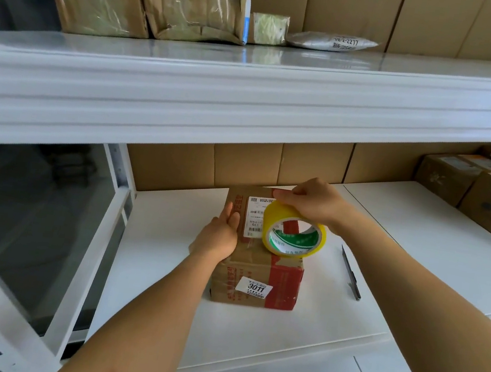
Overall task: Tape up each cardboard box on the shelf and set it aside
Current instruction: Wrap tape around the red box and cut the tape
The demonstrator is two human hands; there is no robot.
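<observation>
Tape roll on the box, ready to stick

On the left, the left hand [221, 233] lies flat on the left side of the cardboard box [258, 263], fingers straight, pushing to keep it steady. The box sits in the middle of the white shelf [280, 332], with a "3011" sticker [254, 288] on its front. If that hand lets go, the box could slide when the tape gets pulled. Next comes the yellow tape roll [294, 236], standing tilted on top of the box. The right hand [314, 203] curls over the roll and holds it at the top. If the tape goes on crooked, it may wrinkle or miss the seam. I cannot tell if any tape is stuck down yet. On the right, a small knife [351, 274] lies on the shelf near the box; an arm could bump it off the edge.
</observation>
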